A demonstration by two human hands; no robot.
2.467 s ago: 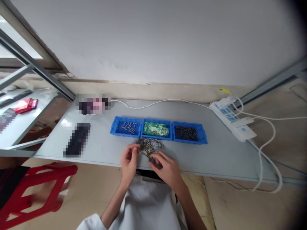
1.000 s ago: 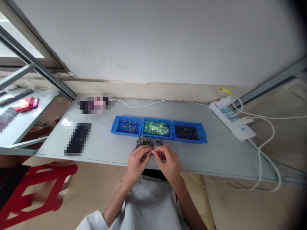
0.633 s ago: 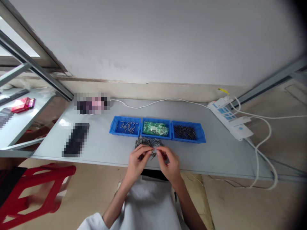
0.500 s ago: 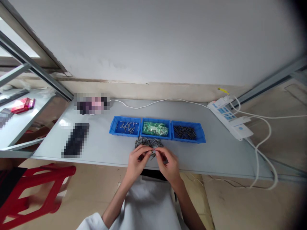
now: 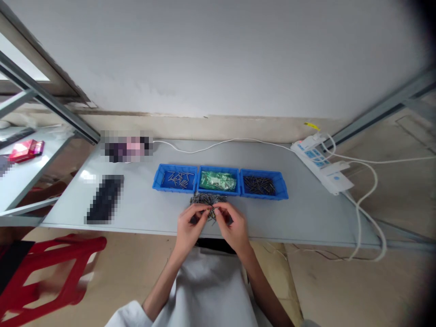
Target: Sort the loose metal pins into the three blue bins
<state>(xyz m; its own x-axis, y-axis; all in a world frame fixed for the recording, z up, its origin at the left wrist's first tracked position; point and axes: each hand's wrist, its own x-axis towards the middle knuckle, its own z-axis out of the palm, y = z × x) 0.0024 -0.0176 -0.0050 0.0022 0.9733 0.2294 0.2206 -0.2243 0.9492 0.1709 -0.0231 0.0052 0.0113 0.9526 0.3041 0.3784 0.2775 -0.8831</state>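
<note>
My left hand [image 5: 190, 223] and my right hand [image 5: 234, 223] meet fingertip to fingertip near the table's front edge. Both are closed in a pinch; whatever sits between the fingers is too small to make out. Just beyond and under the fingertips lies a loose pile of thin metal screws or pins [image 5: 207, 198]. Behind it three blue bins stand in a row. Scattered silver pieces lie in the left bin [image 5: 157, 185], a green-printed plastic bag [image 5: 218, 180] fills the middle one, and darker pieces [image 5: 259, 185] are heaped in the right one.
A white power strip [image 5: 320, 165] with plugs and looping cables lies at the table's right. A white cord [image 5: 204, 149] runs along the back to a blurred object [image 5: 127, 149]. A dark blurred slab [image 5: 105, 200] lies at left; a red stool [image 5: 75, 272] stands below.
The whole view has shifted slightly, so everything sits a little further left. My hands remain pinched together above the pile, with the fingertips slightly rearranged.
</note>
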